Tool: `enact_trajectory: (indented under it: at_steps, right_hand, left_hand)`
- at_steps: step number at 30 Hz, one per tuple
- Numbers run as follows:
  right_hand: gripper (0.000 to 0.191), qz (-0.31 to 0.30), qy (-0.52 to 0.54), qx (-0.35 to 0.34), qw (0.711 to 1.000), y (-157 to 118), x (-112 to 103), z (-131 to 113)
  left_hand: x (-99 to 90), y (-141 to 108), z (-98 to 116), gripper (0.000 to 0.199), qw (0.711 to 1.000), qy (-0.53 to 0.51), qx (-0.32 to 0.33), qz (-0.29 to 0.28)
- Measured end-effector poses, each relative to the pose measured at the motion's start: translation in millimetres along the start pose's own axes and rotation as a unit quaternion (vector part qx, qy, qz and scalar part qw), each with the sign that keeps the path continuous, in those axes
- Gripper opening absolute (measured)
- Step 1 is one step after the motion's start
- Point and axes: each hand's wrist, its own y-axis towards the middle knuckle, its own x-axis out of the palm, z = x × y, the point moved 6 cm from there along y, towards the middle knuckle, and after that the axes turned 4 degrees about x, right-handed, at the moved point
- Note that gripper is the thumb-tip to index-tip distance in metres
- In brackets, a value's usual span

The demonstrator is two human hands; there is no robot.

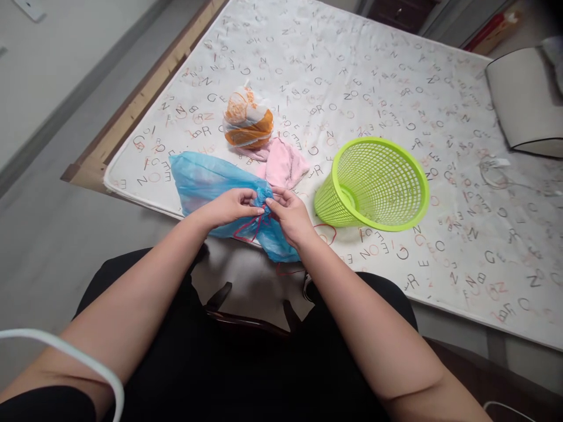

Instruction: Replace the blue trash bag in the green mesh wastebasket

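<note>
A blue plastic bag lies at the near edge of the table, its neck gathered between my hands. My left hand has its fingers closed on the gathered neck from the left. From the right, my right hand pinches the same bunched part. A thin red string loops around the bag beneath my fingers and trails to the right. Just behind the bag is a crumpled pink cloth. An orange and white bundle in clear plastic rests behind the cloth.
A green mesh basket leans tilted on the table, right of my hands, its opening facing right. The table has a white, letter-printed cover. A beige object and a thin cable lie at the far right. A chair is below the edge.
</note>
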Motion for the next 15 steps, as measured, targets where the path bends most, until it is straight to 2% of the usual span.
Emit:
enact_trajectory:
  at_steps: [4,7,11,15]
  right_hand:
    - [0.039,0.041,-0.020,-0.018,0.999,3.4,-10.4,-5.4]
    - [0.026,0.070,-0.146,-0.078,0.984,6.7,-19.5,-20.2]
    - [0.011,0.058,-0.380,-0.179,0.905,4.6,-16.1,-42.1]
    - [0.015,0.020,-0.486,-0.187,0.853,1.9,-11.2,-39.4]
  left_hand:
    - [-1.9,-0.4,7.6,0.033,1.000,0.019,0.011,0.020]
    - [-6.7,-0.6,8.4,0.033,0.998,-0.015,0.011,0.060]
    - [-12.3,-1.2,2.9,0.029,0.992,-0.065,-0.007,0.111]
    - [-13.7,-0.7,-0.6,0.025,0.988,-0.073,-0.002,0.139]
